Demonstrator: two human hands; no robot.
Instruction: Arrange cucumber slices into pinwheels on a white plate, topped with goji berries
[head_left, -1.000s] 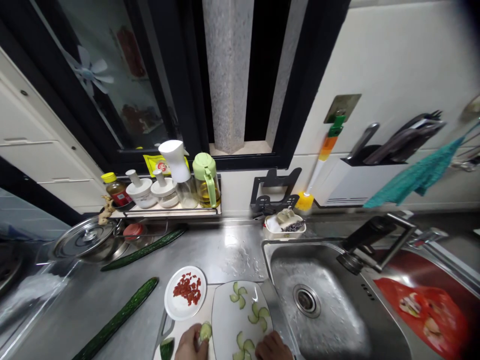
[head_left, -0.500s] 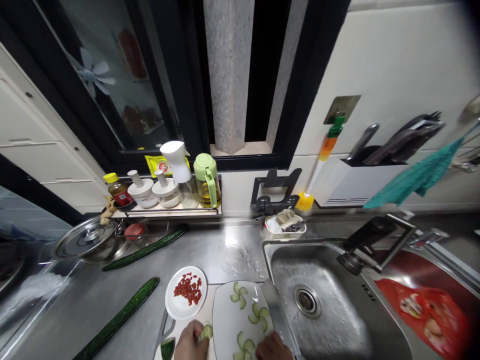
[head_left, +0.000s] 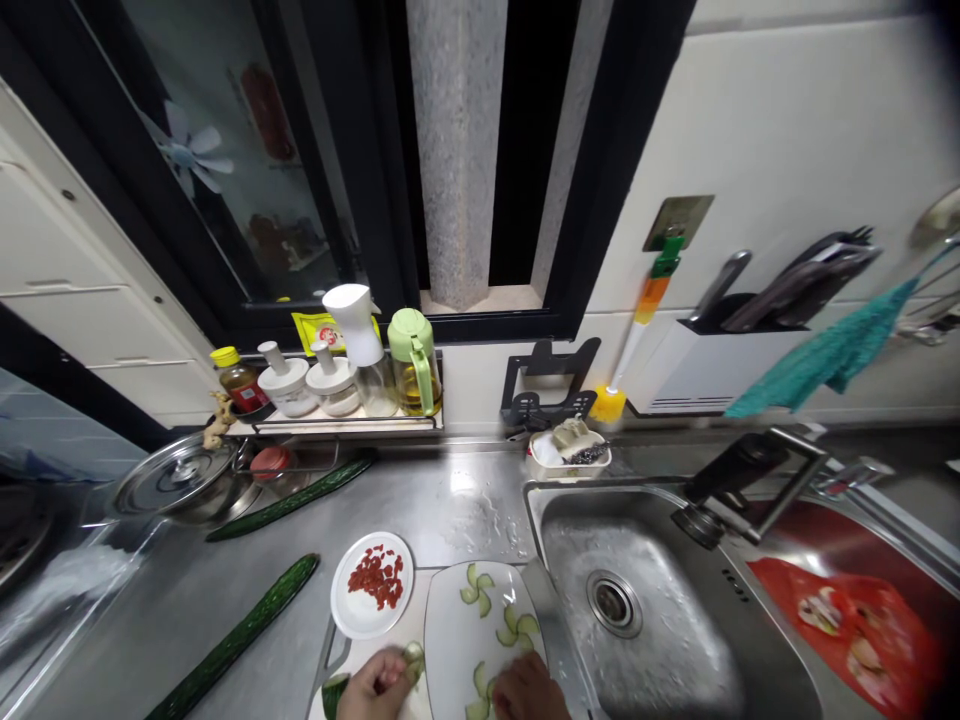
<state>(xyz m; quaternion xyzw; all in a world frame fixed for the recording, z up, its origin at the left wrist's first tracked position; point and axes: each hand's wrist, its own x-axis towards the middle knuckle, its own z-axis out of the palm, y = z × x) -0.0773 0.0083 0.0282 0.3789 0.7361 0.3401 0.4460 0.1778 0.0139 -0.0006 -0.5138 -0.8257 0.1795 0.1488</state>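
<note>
Thin cucumber slices (head_left: 413,657) are at the fingertips of my left hand (head_left: 377,686), whose thumb and fingers are closed in a pinch on them. On the white plate (head_left: 448,622), more slices are laid in pinwheel shapes: one at the top (head_left: 477,588), one at the right (head_left: 519,630) and one at the bottom (head_left: 478,690). My right hand (head_left: 529,690) is over the plate's lower right, beside the bottom pinwheel. Its fingers point down and are bunched together, hiding whatever is under them. A cut cucumber piece (head_left: 334,694) lies left of my left hand on the cutting board (head_left: 356,655).
A small white dish (head_left: 343,610) of red pieces stands at the board's top. Two whole cucumbers, one in front (head_left: 244,630) and one behind (head_left: 292,505), lie on the steel counter. To the right is the sink (head_left: 675,600). Seasoning jars (head_left: 334,390) line a shelf.
My right hand has moved left and up over the plate, closer to the bottom pinwheel. My left hand has shifted slightly left, its fingers more curled beside the slices.
</note>
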